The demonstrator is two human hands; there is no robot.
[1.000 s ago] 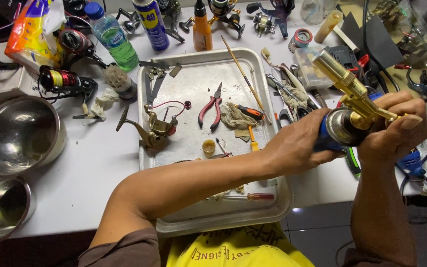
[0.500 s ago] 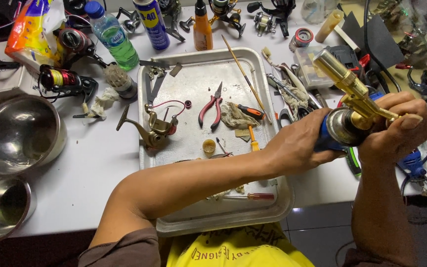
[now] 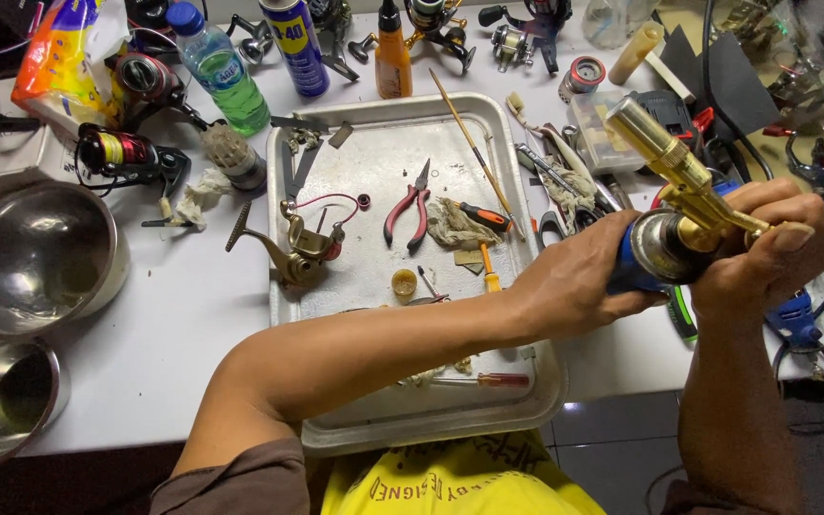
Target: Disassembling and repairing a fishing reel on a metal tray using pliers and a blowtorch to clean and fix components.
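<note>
Over the white surface (image 3: 174,315), both hands clamp a blue canister with brass torch head (image 3: 665,205) — left hand (image 3: 574,286) steadies base, right hand (image 3: 765,248) works valve — keep nozzle aimed away.

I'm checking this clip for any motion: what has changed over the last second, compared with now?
Nothing visibly changed. The left hand still grips the blue canister, and the right hand still holds the brass torch head on top. The metal tray and red pliers lie as before.
</note>
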